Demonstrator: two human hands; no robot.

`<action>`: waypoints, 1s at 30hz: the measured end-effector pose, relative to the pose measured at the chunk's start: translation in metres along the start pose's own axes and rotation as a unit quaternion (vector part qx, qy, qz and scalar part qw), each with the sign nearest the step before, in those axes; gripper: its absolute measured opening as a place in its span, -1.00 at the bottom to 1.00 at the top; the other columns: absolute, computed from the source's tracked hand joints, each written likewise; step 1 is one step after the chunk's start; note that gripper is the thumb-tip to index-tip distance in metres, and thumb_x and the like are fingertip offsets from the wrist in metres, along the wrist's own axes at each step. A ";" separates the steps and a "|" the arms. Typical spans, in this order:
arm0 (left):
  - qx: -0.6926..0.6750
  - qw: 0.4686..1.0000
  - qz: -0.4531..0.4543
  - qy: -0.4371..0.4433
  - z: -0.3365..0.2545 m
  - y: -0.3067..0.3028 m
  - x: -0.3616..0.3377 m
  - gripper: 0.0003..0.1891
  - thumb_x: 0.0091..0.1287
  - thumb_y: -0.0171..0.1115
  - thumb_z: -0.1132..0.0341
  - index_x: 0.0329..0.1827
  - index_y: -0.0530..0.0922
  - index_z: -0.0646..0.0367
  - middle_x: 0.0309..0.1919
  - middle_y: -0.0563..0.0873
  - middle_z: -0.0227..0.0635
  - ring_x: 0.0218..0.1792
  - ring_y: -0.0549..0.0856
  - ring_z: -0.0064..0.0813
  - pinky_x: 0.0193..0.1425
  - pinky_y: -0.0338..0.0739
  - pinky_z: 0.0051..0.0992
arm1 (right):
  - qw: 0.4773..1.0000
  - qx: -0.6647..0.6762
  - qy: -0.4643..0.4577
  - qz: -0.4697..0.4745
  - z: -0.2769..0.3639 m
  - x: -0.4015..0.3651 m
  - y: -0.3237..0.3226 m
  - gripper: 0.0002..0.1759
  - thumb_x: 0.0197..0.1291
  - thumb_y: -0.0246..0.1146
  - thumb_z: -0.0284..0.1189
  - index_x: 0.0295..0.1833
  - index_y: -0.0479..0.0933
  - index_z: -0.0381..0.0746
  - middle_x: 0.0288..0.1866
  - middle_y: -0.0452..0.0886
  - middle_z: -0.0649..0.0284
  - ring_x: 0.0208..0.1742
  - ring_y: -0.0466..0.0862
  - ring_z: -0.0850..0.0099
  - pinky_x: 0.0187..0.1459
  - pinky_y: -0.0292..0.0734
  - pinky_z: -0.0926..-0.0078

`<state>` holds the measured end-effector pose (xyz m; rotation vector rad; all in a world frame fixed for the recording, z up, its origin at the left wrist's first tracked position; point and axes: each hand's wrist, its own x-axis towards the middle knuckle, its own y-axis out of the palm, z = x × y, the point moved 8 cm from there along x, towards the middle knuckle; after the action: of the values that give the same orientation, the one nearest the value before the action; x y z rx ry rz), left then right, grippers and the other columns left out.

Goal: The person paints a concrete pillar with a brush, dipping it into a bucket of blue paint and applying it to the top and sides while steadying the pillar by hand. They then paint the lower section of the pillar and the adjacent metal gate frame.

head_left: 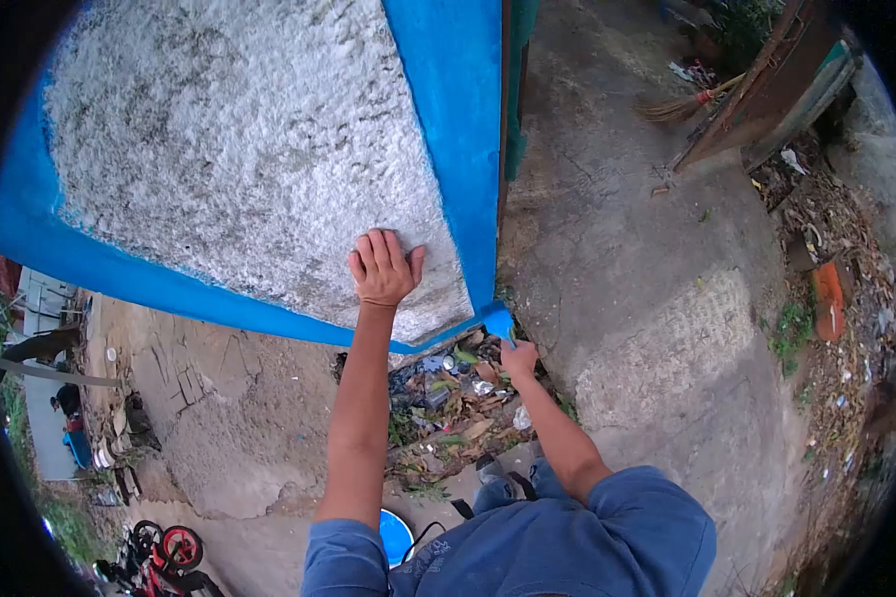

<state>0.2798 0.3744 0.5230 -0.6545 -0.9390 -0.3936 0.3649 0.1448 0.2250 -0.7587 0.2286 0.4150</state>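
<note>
My left hand (381,271) lies with its fingers spread on the rough whitish wall panel (249,149), near the panel's lower right corner. A paintbrush (499,321) covered in blue is in my right hand (518,359), whose fingers are closed round its handle. The brush head meets the bottom end of the blue border (478,219) that edges the panel. By my side on the ground stands a container of blue paint (396,538), partly hidden by my shirt.
Dry leaves and litter (468,398) fill the strip below the wall. Concrete ground (657,259) runs along the right, with a broom (677,106) by a leaning board (767,85). A motorcycle (159,557) is at lower left, an orange object (827,301) at far right.
</note>
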 end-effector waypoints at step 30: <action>-0.020 1.000 -0.002 -0.013 0.001 -0.005 0.001 -0.34 0.33 0.02 -0.13 0.16 0.44 0.39 0.20 0.45 0.06 0.25 0.40 0.04 0.37 0.05 -0.03 | 0.880 0.374 -0.293 0.017 0.279 -0.100 -0.195 -0.74 0.28 0.21 -0.38 -0.09 0.59 -0.37 -0.58 0.47 0.46 -0.61 0.33 0.73 -0.59 0.19 0.65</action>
<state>0.2770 0.3716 0.5259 -0.6953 -0.9591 -0.4086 0.3765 0.1870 0.5768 0.1520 -0.1732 0.5227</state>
